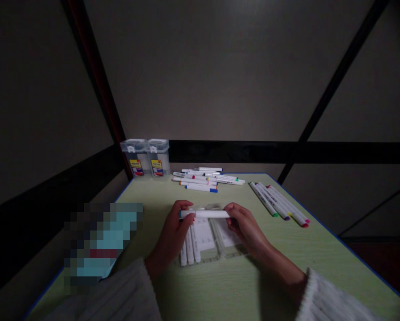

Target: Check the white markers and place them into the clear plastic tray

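Between my hands a white marker [210, 214] with a teal end at the left lies level above a clear plastic case [222, 243]. My left hand [178, 225] pinches its teal end, and the fingers of my right hand [243, 223] close on the other end. Under the marker, the case lies open on the table, with a few white markers [189, 245] side by side in its left part. White paper [205, 236] shows inside it. The case's far edge is partly hidden by my hands and the held marker.
A loose pile of white markers [203, 180] with coloured ends lies at the table's back. Several more markers [280, 203] lie at the right. Two clear lidded boxes [158, 160] stand back left. A blurred-out turquoise item [115, 236] lies at the left edge of the green table [226, 290].
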Available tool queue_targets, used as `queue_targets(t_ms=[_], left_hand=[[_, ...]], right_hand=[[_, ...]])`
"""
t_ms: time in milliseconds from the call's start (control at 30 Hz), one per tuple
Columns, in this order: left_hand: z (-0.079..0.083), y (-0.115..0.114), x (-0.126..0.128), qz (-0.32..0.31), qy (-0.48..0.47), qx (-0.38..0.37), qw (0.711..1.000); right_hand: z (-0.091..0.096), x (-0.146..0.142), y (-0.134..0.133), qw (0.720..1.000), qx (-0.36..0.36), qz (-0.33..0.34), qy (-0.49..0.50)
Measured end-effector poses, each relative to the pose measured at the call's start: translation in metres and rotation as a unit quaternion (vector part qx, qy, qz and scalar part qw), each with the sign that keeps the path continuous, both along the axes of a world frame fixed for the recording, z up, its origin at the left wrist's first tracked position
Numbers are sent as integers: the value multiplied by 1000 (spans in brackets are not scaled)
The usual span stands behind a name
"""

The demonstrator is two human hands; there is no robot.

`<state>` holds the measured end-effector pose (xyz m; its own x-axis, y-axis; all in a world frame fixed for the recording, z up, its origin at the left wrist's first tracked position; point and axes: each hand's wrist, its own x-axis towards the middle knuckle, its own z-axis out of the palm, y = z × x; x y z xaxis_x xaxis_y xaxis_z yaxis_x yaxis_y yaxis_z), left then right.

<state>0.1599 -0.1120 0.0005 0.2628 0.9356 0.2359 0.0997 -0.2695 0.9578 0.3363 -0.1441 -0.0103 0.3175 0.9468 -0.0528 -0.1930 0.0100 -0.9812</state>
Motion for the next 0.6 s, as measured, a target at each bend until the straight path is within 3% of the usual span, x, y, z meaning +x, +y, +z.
queue_targets(t_ms=[333, 600], left_hand=[[6, -2, -1, -24, 32, 14, 999], [3, 0, -2, 8, 34, -4, 999]], right_hand=[[-4, 0, 0, 1000, 11, 16, -8], [0, -3, -2, 999, 26, 45, -11]])
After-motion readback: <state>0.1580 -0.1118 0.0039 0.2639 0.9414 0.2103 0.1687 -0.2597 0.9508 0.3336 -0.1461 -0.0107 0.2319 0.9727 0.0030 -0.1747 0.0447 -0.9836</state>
